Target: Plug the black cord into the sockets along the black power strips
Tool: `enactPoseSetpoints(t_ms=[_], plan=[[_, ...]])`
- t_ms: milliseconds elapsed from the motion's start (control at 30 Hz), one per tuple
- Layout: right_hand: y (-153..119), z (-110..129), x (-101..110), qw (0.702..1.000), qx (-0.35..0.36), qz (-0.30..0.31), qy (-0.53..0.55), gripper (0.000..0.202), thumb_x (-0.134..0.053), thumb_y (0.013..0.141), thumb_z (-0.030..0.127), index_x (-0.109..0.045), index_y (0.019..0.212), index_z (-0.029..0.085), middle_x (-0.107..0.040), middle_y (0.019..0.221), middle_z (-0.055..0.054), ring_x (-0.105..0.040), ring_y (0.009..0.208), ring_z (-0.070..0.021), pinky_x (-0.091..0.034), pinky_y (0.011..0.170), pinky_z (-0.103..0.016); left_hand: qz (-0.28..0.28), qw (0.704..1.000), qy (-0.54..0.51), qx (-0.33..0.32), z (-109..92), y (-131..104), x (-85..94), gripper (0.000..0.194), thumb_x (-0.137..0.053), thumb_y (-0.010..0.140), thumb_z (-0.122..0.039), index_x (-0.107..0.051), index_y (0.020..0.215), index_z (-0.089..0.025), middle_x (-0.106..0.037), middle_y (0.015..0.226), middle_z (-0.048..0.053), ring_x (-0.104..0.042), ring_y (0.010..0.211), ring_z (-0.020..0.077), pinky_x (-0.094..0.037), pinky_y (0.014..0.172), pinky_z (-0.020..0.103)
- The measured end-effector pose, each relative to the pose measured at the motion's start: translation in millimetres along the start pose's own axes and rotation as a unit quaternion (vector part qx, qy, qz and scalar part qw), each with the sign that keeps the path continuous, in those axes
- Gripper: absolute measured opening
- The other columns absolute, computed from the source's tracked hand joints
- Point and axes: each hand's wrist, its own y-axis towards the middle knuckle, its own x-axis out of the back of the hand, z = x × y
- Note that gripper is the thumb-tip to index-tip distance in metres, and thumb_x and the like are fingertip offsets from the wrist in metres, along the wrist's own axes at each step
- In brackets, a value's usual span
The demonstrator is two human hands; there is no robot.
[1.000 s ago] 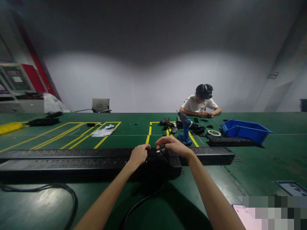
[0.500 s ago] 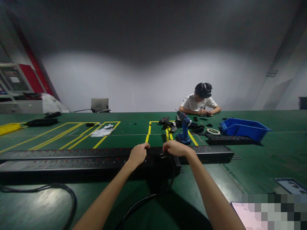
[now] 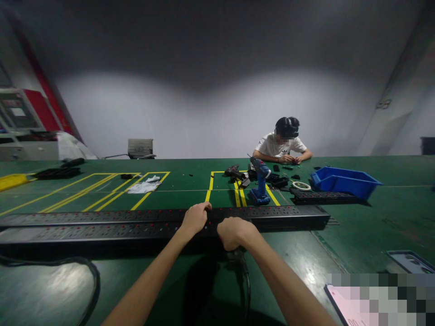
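Two long black socket strips with red marks lie side by side across the green table; the nearer strip (image 3: 112, 234) is in front of the farther strip (image 3: 292, 217). My left hand (image 3: 196, 218) is closed over the strips near their middle, its fingertips curled on the top. To its right, my right hand (image 3: 234, 233) is closed at the nearer strip's right end, and its fingertips are hidden. A black cable (image 3: 247, 285) hangs below my right hand, with a dark piece at its top under the palm.
A blue cordless drill (image 3: 260, 183) stands behind the strips, near a second drill (image 3: 234, 171). A blue bin (image 3: 345, 181) is at the right. Across the table sits a person (image 3: 283, 145). A phone (image 3: 343, 303) lies front right.
My right hand has moved toward me and slightly left, and turned knuckles up. The cable below it now hangs straighter. My left hand has stayed on the strips.
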Motion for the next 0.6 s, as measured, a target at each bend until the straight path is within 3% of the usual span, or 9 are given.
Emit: enactPoseSetpoints(t_ms=[100,167,233,300,400,467,600], plan=[[-4.7,-3.1,6.3,0.995,0.072,-0.009,0.071,0.031,-0.064,0.069,0.037,-0.074,0.094,0.022,-0.072,0.09,-0.006,-0.066,0.078,-0.0222,-0.045,0.06,-0.025,0.005,1.0,0.008,0.005,-0.6,-0.8,0.4,0.031,-0.041,0.085,-0.014,-0.065,0.101,-0.026,-0.069,0.104,0.002,-0.062,0.099,0.0179,-0.042,0.088,0.027],[-6.4,-25.1,8.5,0.987,0.077,-0.068,0.119,0.035,-0.062,0.072,0.043,-0.072,0.101,0.026,-0.071,0.095,-0.003,-0.065,0.082,-0.0202,-0.043,0.062,-0.024,0.006,1.0,0.017,0.008,-1.3,-1.4,1.4,0.031,-0.04,0.086,-0.015,-0.065,0.101,-0.026,-0.069,0.103,0.002,-0.062,0.098,0.0183,-0.043,0.086,0.027],[-4.4,-58.8,5.7,0.973,0.017,-0.156,0.169,0.035,-0.061,0.073,0.042,-0.07,0.102,0.025,-0.07,0.096,-0.003,-0.063,0.083,-0.0188,-0.042,0.065,-0.022,0.005,1.0,0.022,0.006,-1.9,-1.8,2.4,0.031,-0.04,0.086,-0.015,-0.065,0.101,-0.026,-0.07,0.102,0.002,-0.062,0.097,0.0186,-0.043,0.085,0.028],[1.0,-97.1,-3.7,0.942,-0.086,-0.251,0.205,0.03,-0.054,0.078,0.04,-0.07,0.098,0.022,-0.069,0.094,-0.005,-0.062,0.084,-0.0186,-0.041,0.068,-0.023,0.005,1.0,0.022,0.003,-2.0,-1.9,3.0,0.031,-0.04,0.086,-0.015,-0.066,0.101,-0.026,-0.07,0.102,0.002,-0.062,0.097,0.0187,-0.043,0.085,0.028],[8.5,-149.1,-29.3,0.844,-0.284,-0.389,0.236,0.032,-0.048,0.082,0.037,-0.068,0.1,0.02,-0.068,0.098,-0.008,-0.06,0.088,-0.0214,-0.04,0.072,-0.027,0.006,1.0,0.019,0.0,-1.7,-1.6,3.1,0.031,-0.039,0.087,-0.015,-0.065,0.101,-0.025,-0.069,0.102,0.002,-0.062,0.096,0.0187,-0.043,0.084,0.029],[9.7,-174.8,-50.1,0.776,-0.388,-0.437,0.239,0.032,-0.047,0.082,0.036,-0.068,0.101,0.022,-0.067,0.096,-0.008,-0.059,0.09,-0.0244,-0.039,0.077,-0.033,0.005,1.0,0.021,-0.001,-1.4,-1.4,2.9,0.03,-0.039,0.089,-0.016,-0.065,0.101,-0.024,-0.069,0.101,0.003,-0.062,0.095,0.0188,-0.044,0.084,0.029],[4.9,-204.9,-86.0,0.639,-0.501,-0.551,0.194,0.03,-0.046,0.079,0.033,-0.069,0.092,0.02,-0.065,0.095,-0.011,-0.054,0.098,-0.0292,-0.033,0.09,-0.044,0.005,1.0,0.022,-0.005,-1.4,-1.5,2.8,0.028,-0.038,0.09,-0.019,-0.064,0.1,-0.024,-0.069,0.099,0.003,-0.062,0.094,0.0191,-0.044,0.084,0.03]])
